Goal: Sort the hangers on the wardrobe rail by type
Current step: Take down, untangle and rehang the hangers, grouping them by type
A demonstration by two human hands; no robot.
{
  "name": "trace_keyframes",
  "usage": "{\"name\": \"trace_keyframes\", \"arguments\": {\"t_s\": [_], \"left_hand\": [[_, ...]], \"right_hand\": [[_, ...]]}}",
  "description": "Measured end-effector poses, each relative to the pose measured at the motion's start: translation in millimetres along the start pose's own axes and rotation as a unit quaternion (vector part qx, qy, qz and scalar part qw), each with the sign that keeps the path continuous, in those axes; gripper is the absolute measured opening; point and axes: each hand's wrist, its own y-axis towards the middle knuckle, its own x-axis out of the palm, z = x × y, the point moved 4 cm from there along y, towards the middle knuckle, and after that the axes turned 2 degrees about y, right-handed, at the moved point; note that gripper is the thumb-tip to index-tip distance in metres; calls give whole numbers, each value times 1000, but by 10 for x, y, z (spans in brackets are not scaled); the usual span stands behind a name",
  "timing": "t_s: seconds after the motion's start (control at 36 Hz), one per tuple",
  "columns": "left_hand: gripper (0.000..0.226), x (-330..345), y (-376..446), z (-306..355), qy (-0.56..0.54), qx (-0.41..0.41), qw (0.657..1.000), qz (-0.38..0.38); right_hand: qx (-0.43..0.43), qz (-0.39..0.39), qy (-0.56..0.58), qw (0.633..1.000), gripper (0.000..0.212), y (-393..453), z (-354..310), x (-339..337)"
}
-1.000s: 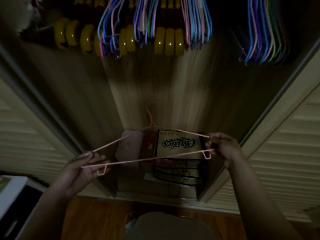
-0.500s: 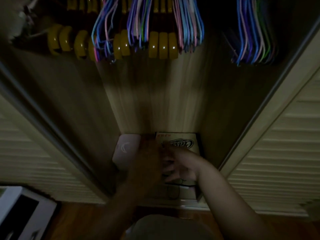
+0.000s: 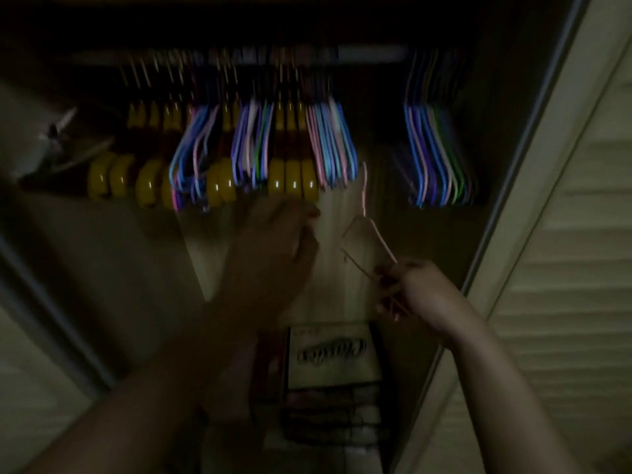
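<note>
My right hand point(image 3: 415, 290) grips a thin pink wire hanger point(image 3: 371, 230) by one corner, its hook pointing up toward the rail point(image 3: 369, 53). Blurred by motion, my left hand point(image 3: 273, 248) is raised just below the yellow wooden hangers point(image 3: 292, 179); it holds nothing that I can see. On the rail, yellow wooden hangers are mixed with bunches of thin coloured hangers point(image 3: 328, 145). A separate bunch of coloured thin hangers point(image 3: 434, 152) hangs at the right, with a gap between the two groups.
A printed cardboard box point(image 3: 330, 354) and a black wire basket point(image 3: 335, 415) sit on the wardrobe floor. Louvred doors point(image 3: 574, 268) flank the opening on both sides. The wardrobe is dim.
Both hands held the pink hanger low by its ends, then came together over the box. Now the right hand alone lifts it toward the rail, and the view has tilted up.
</note>
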Motion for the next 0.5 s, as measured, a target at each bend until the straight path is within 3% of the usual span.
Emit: {"name": "trace_keyframes", "arguments": {"t_s": [0.08, 0.17, 0.31, 0.5], "left_hand": [[31, -609, 720, -9, 73, 37, 989, 125], [53, -997, 1264, -58, 171, 52, 968, 177], [83, -1210, 1871, -305, 283, 3, 945, 163], [73, -1193, 2016, -444, 325, -1, 931, 164]], "right_hand": [[-68, 45, -32, 996, 21, -41, -382, -149], [-111, 81, -68, 988, 23, -74, -670, -253], [-159, 104, -97, 977, 24, -74, -960, -216], [-190, 124, -129, 966, 23, 34, -1255, -168]]}}
